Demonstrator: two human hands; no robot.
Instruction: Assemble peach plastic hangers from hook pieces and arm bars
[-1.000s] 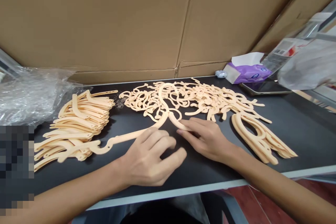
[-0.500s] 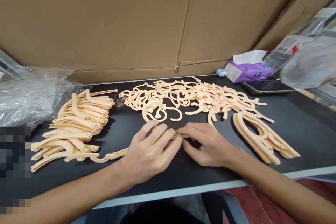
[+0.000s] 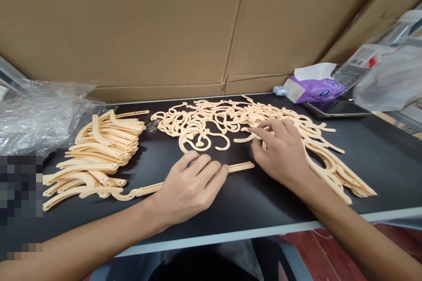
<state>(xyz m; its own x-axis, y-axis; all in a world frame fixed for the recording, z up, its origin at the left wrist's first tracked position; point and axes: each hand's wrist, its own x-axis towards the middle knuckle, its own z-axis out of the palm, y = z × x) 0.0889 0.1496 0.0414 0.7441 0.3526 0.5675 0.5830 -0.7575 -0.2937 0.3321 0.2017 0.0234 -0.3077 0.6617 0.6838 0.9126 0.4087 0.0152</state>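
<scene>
My left hand (image 3: 193,184) is closed over a slim, pale beige plastic hanger strip (image 3: 241,167), whose end sticks out to the right of the fingers. To the left of that hand a similar straight strip (image 3: 150,188) with a curved hook end shows; whether both are one piece is hidden under the palm. My right hand (image 3: 280,149) hovers at the front of a heap of beige plastic hooks (image 3: 217,116), thumb and index finger apart. A loose curved hook (image 3: 242,139) lies by its fingertips.
Curved hanger arms (image 3: 102,149) are stacked at the left, and more long pieces (image 3: 343,175) lie at the right. Clear plastic wrap (image 3: 42,114) is far left. A purple tissue pack (image 3: 313,89) and a phone (image 3: 338,109) stand by the cardboard wall (image 3: 158,26).
My right hand has let go of the strip's right end and moved right and away from me to the hooks. My left hand stays on the strip.
</scene>
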